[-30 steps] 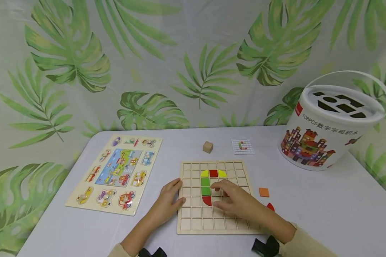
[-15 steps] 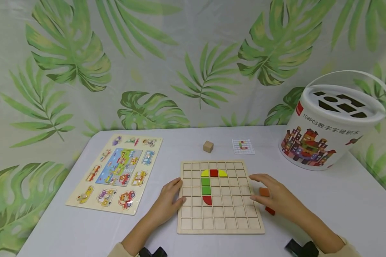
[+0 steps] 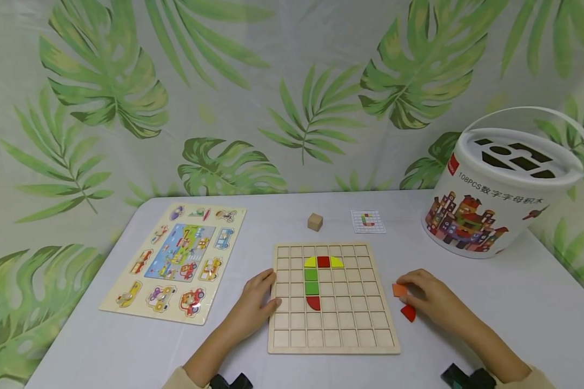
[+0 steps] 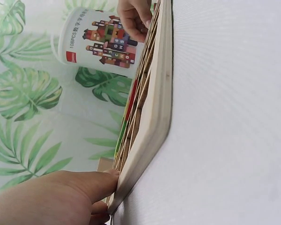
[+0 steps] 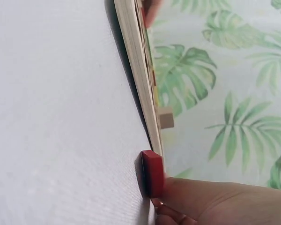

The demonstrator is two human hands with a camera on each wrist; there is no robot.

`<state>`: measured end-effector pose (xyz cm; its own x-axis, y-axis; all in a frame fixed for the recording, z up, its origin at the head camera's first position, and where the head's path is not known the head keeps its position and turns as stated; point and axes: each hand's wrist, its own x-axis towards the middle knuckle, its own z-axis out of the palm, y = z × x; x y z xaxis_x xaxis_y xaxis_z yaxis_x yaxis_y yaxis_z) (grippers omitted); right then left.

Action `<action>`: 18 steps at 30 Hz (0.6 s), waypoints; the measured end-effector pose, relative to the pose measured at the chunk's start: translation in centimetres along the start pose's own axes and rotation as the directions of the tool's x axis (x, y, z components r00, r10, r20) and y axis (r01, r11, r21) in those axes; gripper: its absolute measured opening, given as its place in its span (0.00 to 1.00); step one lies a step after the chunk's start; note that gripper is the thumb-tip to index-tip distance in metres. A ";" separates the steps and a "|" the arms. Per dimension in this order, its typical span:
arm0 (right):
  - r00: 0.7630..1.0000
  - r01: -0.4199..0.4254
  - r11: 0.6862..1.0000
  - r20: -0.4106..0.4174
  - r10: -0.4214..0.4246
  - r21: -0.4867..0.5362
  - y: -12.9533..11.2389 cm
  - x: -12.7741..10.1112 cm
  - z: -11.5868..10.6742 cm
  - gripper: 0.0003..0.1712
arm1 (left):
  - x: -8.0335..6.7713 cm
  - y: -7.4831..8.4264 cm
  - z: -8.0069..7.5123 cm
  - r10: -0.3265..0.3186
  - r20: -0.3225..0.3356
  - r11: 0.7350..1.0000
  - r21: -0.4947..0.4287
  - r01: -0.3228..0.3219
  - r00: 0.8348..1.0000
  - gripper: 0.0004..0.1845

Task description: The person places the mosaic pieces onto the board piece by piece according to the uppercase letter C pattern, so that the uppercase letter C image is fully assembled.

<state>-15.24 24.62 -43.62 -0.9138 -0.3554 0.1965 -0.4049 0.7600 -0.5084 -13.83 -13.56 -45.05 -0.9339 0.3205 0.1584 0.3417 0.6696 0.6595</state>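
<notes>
A wooden grid board (image 3: 340, 335) lies flat on the table, with yellow, red and green tiles (image 3: 311, 282) set in a bracket-like shape in its cells. My left hand (image 3: 253, 301) rests against the board's left edge, thumb and fingertips touching it. Beyond the right edge, my right hand (image 3: 433, 297) pinches an orange square tile (image 3: 399, 290) between thumb and index finger at table level. Just below that tile lies a red quarter-round tile (image 3: 408, 313). In the right wrist view, the red tile (image 5: 153, 173) appears before the thumb; the orange one is hidden.
Behind the board sit a small wooden cube (image 3: 314, 221) and a printed pattern card (image 3: 367, 221). A vehicle picture puzzle (image 3: 214, 292) lies at the left. The large white block bucket (image 3: 477, 216) stands at the back right.
My right hand has moved right from over the board to the orange tile, its thumb and index finger closing around it. The left hand stays at the board's edge.
</notes>
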 end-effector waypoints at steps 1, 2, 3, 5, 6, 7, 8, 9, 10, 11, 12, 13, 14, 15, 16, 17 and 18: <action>1.000 -0.010 1.000 0.002 0.010 0.001 0.0 0.1 -0.1 0.15 | 0.0 0.0 0.0 0.001 -0.001 1.000 0.001 -0.001 1.000 0.30; 1.000 -0.017 1.000 0.006 0.017 0.004 -0.1 0.2 -0.1 0.15 | 0.0 0.0 0.0 0.001 -0.002 1.000 0.001 -0.001 1.000 0.30; 1.000 -0.025 1.000 0.013 0.025 0.006 -0.2 0.2 -0.2 0.14 | 0.0 0.0 0.0 0.001 -0.002 1.000 -0.001 -0.001 1.000 0.30; 0.998 -0.049 0.999 0.025 0.049 0.008 -0.4 0.3 -0.3 0.15 | 0.0 0.0 0.0 0.002 -0.001 1.000 -0.005 -0.002 1.000 0.30; 0.998 -0.059 0.998 0.027 0.059 0.008 -0.6 0.4 -0.4 0.15 | 0.0 0.0 0.0 0.002 -0.001 1.000 -0.008 -0.002 1.000 0.30; 0.997 -0.065 0.998 0.031 0.065 0.010 -0.8 0.5 -0.4 0.16 | 0.0 0.0 0.0 0.002 0.000 1.000 -0.009 -0.002 1.000 0.30; 0.997 -0.068 0.998 0.032 0.067 0.010 -1.1 0.5 -0.5 0.16 | 0.0 0.0 0.0 0.003 0.000 1.000 -0.009 -0.003 1.000 0.30; 0.997 -0.066 0.998 0.030 0.066 0.010 -1.5 0.6 -0.5 0.17 | 0.0 0.0 0.0 0.003 0.001 1.000 -0.009 -0.003 1.000 0.30; 0.998 -0.060 0.998 0.024 0.059 0.011 -1.8 0.7 -0.6 0.17 | 0.0 0.0 0.0 0.004 0.001 1.000 -0.007 -0.004 1.000 0.30; 0.999 -0.041 0.999 0.016 0.041 0.018 -2.3 0.8 -0.6 0.17 | 0.0 0.0 0.0 0.004 0.001 1.000 -0.006 -0.004 1.000 0.30; 1.000 -0.017 1.000 0.005 0.017 0.023 -2.8 0.9 -0.6 0.17 | 0.0 0.0 0.0 0.004 0.000 1.000 -0.005 -0.004 1.000 0.30; 1.000 0.005 1.000 -0.005 -0.005 0.027 -3.3 1.0 -0.6 0.17 | 0.0 0.0 0.0 0.004 0.000 1.000 -0.005 -0.004 1.000 0.30; 1.000 0.028 0.999 -0.015 -0.027 0.029 -3.9 1.1 -0.6 0.17 | 0.0 0.0 0.0 0.004 0.000 1.000 -0.007 -0.004 1.000 0.30; 0.998 0.054 0.998 -0.024 -0.053 0.036 -4.4 1.3 -0.5 0.17 | 0.0 0.0 0.0 0.005 -0.001 1.000 -0.008 -0.005 1.000 0.30; 0.996 0.079 0.996 -0.030 -0.078 0.043 -4.9 1.4 -0.4 0.17 | 0.0 0.0 0.0 0.007 -0.003 1.000 -0.008 -0.007 1.000 0.30; 0.994 0.105 0.993 -0.034 -0.103 0.051 -5.4 1.6 -0.2 0.17 | 0.0 0.0 0.0 0.008 -0.004 1.000 -0.010 -0.008 1.000 0.30; 0.992 0.124 0.990 -0.034 -0.122 0.060 -5.9 1.7 -0.1 0.18 | 0.0 0.0 0.0 0.011 -0.006 1.000 -0.009 -0.011 1.000 0.30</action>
<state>-14.42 19.55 -40.22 -0.8579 -0.4272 0.2855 -0.5127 0.6756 -0.5298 -13.80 -13.59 -45.07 -0.9308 0.3234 0.1702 0.3508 0.6601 0.6642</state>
